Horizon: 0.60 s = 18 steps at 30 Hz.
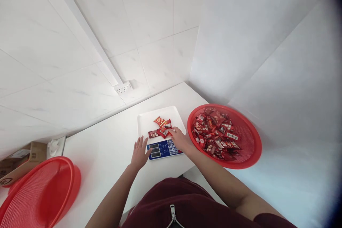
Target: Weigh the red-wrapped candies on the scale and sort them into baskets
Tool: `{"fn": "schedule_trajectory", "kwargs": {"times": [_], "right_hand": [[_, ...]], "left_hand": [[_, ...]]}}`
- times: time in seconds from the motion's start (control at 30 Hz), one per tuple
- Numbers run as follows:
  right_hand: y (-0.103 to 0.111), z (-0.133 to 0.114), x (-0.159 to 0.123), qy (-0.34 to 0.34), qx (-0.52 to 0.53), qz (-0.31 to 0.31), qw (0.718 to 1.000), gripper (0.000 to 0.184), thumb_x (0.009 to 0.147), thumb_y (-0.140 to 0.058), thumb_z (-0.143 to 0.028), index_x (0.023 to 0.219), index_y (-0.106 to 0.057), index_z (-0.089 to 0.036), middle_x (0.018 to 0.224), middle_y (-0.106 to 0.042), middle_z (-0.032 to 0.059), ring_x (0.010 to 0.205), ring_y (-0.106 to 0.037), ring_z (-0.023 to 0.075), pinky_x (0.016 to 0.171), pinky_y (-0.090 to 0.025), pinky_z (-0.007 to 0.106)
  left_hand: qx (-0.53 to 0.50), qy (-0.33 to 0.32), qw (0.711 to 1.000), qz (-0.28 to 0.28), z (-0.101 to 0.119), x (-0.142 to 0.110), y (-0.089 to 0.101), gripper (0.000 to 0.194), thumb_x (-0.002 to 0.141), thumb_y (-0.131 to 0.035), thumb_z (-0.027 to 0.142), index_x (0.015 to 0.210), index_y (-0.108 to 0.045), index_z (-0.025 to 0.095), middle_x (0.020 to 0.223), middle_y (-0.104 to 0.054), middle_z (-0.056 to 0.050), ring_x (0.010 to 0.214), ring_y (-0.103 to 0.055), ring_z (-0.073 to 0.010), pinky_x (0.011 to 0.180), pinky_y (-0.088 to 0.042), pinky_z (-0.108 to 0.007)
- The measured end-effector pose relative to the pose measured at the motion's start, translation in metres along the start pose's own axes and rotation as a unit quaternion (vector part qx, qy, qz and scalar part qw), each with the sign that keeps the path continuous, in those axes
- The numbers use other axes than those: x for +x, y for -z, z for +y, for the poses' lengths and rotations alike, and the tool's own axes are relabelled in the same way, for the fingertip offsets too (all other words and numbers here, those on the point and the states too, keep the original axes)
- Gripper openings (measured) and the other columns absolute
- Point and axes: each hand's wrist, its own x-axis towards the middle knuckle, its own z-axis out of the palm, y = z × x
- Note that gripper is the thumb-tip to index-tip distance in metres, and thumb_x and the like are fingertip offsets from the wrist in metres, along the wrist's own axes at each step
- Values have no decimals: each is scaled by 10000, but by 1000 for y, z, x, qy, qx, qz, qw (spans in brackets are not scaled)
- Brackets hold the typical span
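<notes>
A white weighing scale [149, 121] with a blue keypad panel [164, 148] stands on the white table. Several red candy packets [161, 127] lie on its tray. My right hand [179, 138] rests at the tray's near right edge, fingers curled on the packets there. My left hand [139, 153] lies flat and spread on the table, just left of the scale's front, holding nothing. To the right of the scale sits a red mesh basket [248, 139] full of red wrapped candies [216, 131].
A second red basket [40, 192], empty, sits at the table's near left. Behind it are a cardboard box [24, 160] and a white object [55, 146]. A wall socket [123, 87] is on the tiled wall behind the scale.
</notes>
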Motion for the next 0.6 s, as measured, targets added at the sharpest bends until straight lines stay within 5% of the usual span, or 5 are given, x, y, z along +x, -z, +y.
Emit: {"fn": "schedule_trajectory", "kwargs": {"times": [0.17,0.33,0.53,0.6], "right_hand": [[-7,-1,11,28,94,-21,995,450,806,-443,-97,1234,-553,-183,1312,-454,89,1176,-473,203,1016,-362,321],[-3,12,-5,56,105,48,992,411,828,-414,-151,1200,-582,-204,1244,-525,76,1161,-487,195,1034,-357,363],[17,67,-52,-15,0,155,988,411,853,-418,-266,1228,-549,-157,1279,-507,139,1223,-422,259,1052,-313,423],[18,83,-67,-53,-35,134,989,501,838,-463,-330,1304,-469,-146,1344,-454,152,1268,-372,284,1050,-303,444]], "left_hand": [[-21,73,997,19,-24,-25,-8,589,898,-347,452,1406,-308,157,1511,-253,-144,1411,-132,-286,1124,-184,-484],[1,163,986,34,-48,-56,-14,577,902,-337,416,1401,-306,128,1503,-253,-180,1408,-145,-294,1111,-204,-497],[95,315,937,122,-87,-94,13,585,902,-298,341,1426,-216,96,1518,-169,-211,1414,-66,-328,1098,-139,-570],[88,370,921,88,-100,-100,25,614,889,-308,329,1433,-174,80,1487,-249,-229,1401,-134,-345,1075,-162,-597]]}}
